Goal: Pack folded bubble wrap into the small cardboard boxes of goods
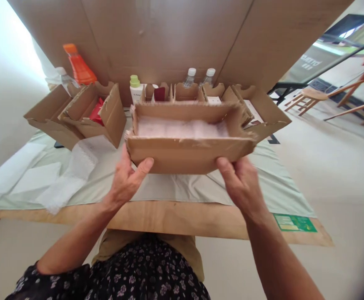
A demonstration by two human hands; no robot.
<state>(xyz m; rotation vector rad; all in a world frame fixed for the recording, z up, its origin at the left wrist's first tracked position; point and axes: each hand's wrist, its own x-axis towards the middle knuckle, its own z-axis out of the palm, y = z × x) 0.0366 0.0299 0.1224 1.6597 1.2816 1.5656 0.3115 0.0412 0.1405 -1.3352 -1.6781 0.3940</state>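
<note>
A long open cardboard box is held up in front of me over the table, a little blurred by motion. My left hand grips its lower left corner, thumb on the near wall. On the other end my right hand has the lower right corner, its thumb also on the near wall. Inside the box lies whitish, pinkish wrapped or padded material; what it covers cannot be made out. The fingers under and behind the box are hidden.
Behind stand several cardboard bins, one with a red packet. An orange bottle, a green-capped white bottle and white-capped clear bottles are at the back. Bubble wrap and white sheets lie left. A wooden stool stands right.
</note>
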